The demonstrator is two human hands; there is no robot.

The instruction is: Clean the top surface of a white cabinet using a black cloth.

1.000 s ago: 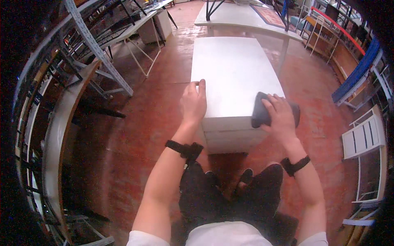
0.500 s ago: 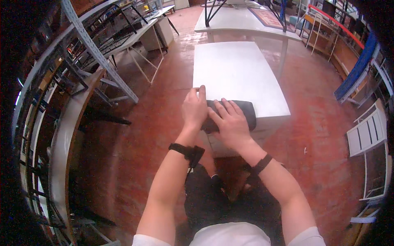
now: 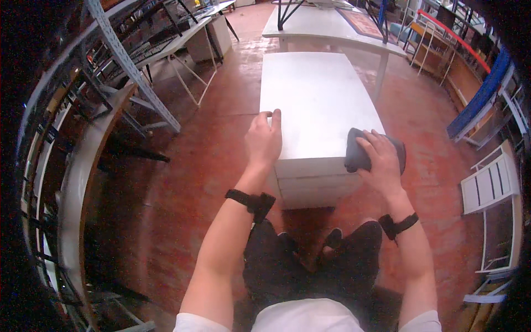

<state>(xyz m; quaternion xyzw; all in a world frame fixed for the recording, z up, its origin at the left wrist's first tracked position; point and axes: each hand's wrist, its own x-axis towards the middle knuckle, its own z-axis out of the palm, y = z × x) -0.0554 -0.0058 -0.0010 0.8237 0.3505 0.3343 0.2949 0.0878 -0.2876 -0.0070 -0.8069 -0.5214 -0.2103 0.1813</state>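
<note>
A white cabinet [image 3: 318,99] with a smooth top stands in front of me. At its front right corner, my right hand [image 3: 383,163] has its fingers wrapped over a dark grey case [image 3: 358,149] with rounded ends. Part of the case lies under the palm, and it juts past the cabinet's right edge. By the cabinet's left edge, my left hand [image 3: 264,138] is raised with thumb and forefinger brought close together and the other fingers curled. Whatever these fingers may hold is too small or hidden to make out. Black bands circle both wrists.
Beyond the cabinet stands a larger white table [image 3: 310,23]. Metal shelving with a grey perforated post [image 3: 130,66] runs along the left. On the right are a blue post [image 3: 480,102] and a white slatted frame [image 3: 491,185]. The floor [image 3: 182,182] is worn red.
My right hand has carried the dark case from the cabinet's front middle to its right corner, away from my left hand. The left hand keeps nearly the same place and finger pose.
</note>
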